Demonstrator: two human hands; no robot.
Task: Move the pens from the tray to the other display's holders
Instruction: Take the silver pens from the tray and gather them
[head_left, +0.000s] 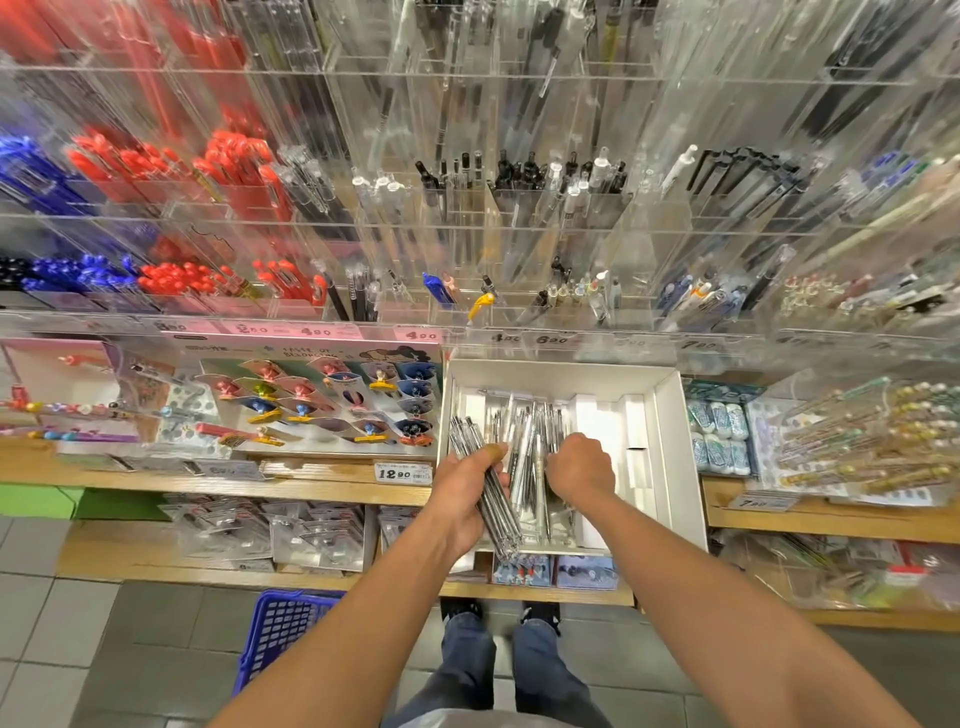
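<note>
Stationery shop, pen aisle. Far wall is tiered clear acrylic holders (519, 208) packed with pens: red pens (228, 156) and blue pens (78, 273) at left, black and clear ones in the middle and right. Price labels (311, 331) run along the holder front edge, another price tag (402, 473) sits on the wooden shelf (156, 480). Carded novelty pens (322, 400) on display at left, packaged erasers (719, 436) at right. Blue shopping basket (283, 639) on the grey tiled floor (104, 649), near left.

Both arms reach forward, left hand (467, 486) gripping, right hand (581, 466) seemingly curled, knuckles up.
</note>
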